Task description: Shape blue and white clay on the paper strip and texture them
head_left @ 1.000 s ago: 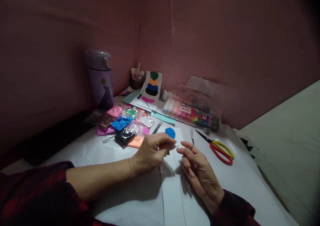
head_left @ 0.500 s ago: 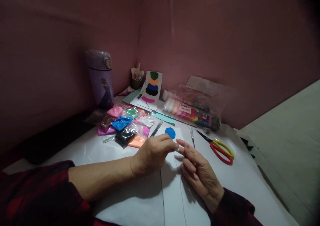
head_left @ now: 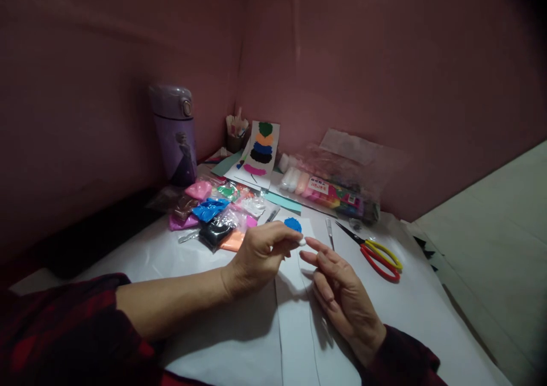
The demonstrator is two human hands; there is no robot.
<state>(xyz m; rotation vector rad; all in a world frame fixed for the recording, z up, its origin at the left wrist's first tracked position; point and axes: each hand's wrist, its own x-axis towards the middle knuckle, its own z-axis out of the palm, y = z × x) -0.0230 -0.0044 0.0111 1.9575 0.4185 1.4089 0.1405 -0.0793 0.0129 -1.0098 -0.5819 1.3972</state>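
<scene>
My left hand [head_left: 260,252] is closed in a pinch on a small white lump of what looks like modelling clay [head_left: 302,242], held between thumb and fingertips. Opposite it, my right hand [head_left: 344,295] has its fingers loosely stretched out; one fingertip comes close to the lump, and I cannot tell if it touches. Beneath both hands lies a white paper strip [head_left: 294,323] with drawn lines. At its far end a round patch of blue clay [head_left: 293,224] sits just beyond my fingertips.
Left of my hands are several clay bags [head_left: 211,209] and a pen [head_left: 272,213]. To the right lie a thin tool [head_left: 330,232] and scissors [head_left: 378,258]. Behind are a purple bottle [head_left: 174,138], a card with coloured patches [head_left: 261,152], a clay pack [head_left: 327,189] and a stick cup [head_left: 236,138].
My left hand has lifted the white lump slightly off my right fingers and moved a little away. The right fingers have spread a bit. The view has shifted slightly.
</scene>
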